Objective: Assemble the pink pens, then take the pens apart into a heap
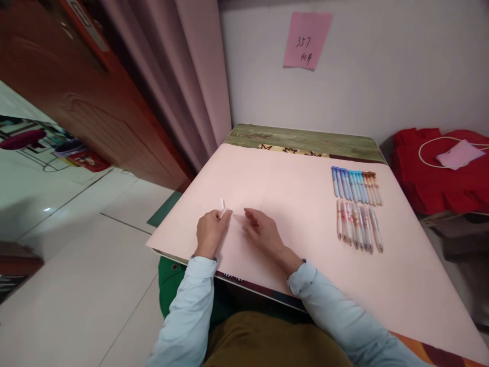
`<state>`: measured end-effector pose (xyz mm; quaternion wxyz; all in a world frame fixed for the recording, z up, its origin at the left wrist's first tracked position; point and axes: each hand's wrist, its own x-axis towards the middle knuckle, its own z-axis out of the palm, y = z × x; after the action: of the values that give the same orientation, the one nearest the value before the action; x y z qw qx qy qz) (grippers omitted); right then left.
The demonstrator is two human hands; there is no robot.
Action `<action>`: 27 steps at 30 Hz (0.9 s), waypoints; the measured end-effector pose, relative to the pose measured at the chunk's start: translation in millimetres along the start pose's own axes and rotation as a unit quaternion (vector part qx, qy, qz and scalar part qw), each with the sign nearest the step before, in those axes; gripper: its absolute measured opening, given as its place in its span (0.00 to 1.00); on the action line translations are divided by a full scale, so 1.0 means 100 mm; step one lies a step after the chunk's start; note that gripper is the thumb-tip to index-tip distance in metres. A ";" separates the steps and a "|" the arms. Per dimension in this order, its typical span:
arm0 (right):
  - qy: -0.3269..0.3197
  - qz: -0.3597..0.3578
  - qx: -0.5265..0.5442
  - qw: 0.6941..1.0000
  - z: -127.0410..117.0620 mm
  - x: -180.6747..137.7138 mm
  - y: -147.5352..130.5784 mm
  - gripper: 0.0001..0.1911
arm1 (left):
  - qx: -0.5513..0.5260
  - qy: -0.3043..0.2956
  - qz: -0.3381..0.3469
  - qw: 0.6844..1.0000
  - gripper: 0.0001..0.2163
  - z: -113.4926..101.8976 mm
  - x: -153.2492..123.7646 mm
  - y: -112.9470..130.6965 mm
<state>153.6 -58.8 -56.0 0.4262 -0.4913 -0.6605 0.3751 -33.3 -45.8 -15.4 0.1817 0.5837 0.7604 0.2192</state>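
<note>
My left hand (211, 230) is closed around a small white stick-like piece (222, 206) whose end pokes up above the fingers. My right hand (261, 232) rests on the pale pink sheet (290, 199) just to the right of it, fingers loosely curled, thumb and forefinger pinched together; whether they hold anything is not visible. Both hands sit near the front left corner of the table. Two rows of pens lie at the right: blue and brown ones (356, 185) at the back, white patterned ones (358, 226) in front.
The green wooden table edge (305, 137) meets a white wall with a pink note (306, 40). A red bag (439, 171) lies to the right. A curtain and a brown door stand at the left above a tiled floor.
</note>
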 end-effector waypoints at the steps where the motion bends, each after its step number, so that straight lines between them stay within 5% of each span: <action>1: -0.013 -0.017 -0.014 1.000 0.01 -0.01 0.02 0.24 | 0.010 0.008 0.005 1.000 0.18 0.00 -0.02 0.02; 7: 0.019 0.009 -0.003 1.000 -0.14 -0.10 -0.02 0.17 | 0.056 0.052 -0.004 0.997 0.14 -0.05 -0.08 0.03; 11: 0.054 0.018 -0.104 0.993 -0.56 -0.21 -0.19 0.10 | 0.076 0.050 0.012 0.996 0.13 -0.08 -0.06 -0.03; 14: 0.115 0.083 -0.281 0.949 -1.11 -0.36 -0.22 0.11 | 0.099 0.039 0.006 0.994 0.15 -0.09 -0.02 -0.06; 19: 0.180 0.268 -0.477 0.818 -1.88 -0.64 -0.07 0.14 | 0.088 0.056 0.057 0.993 0.16 -0.06 0.03 -0.06; 27: 0.154 0.340 -0.489 0.788 -1.98 -0.64 0.10 0.19 | 0.071 0.103 0.081 0.989 0.16 0.01 0.11 -0.23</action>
<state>351.8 -103.2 -7.5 0.0699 -0.8783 -0.4710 0.0420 -54.2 -40.5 -29.6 0.0423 0.6290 0.7389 0.2380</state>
